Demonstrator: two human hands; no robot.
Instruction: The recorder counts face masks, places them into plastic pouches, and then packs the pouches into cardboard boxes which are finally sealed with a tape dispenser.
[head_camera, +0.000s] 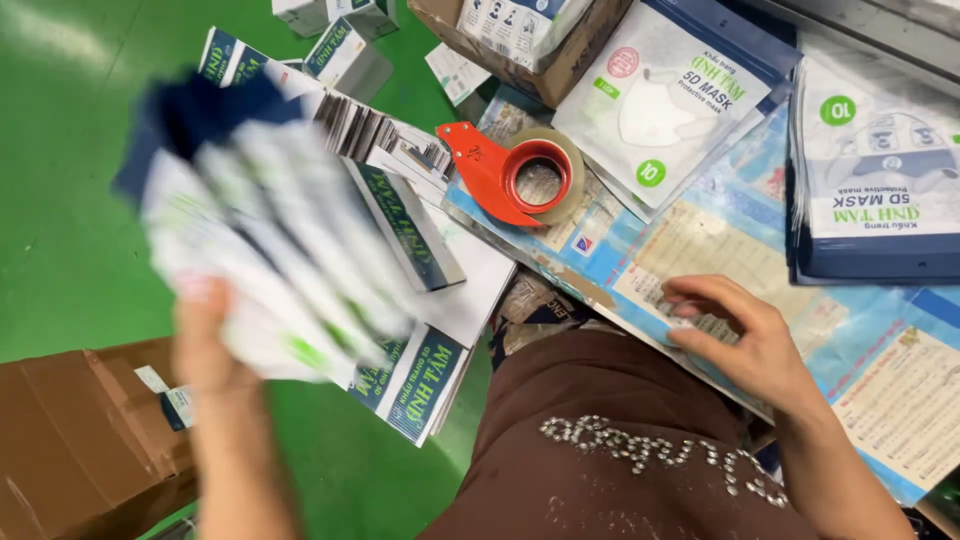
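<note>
A printed blue sheet (740, 250) carries a red tape dispenser (510, 175) and mask packets (660, 100).

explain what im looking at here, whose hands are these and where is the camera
The single picture comes from a camera worn on a person's head, looking down at their own bare hands and lap. The left hand holds up a blurred fan of white and blue mask packets. The right hand rests on a printed blue sheet spread over the work surface. Nearby lie a red tape dispenser, stacked mask packets, flat printed cartons and a brown cardboard box on the green floor.
</note>
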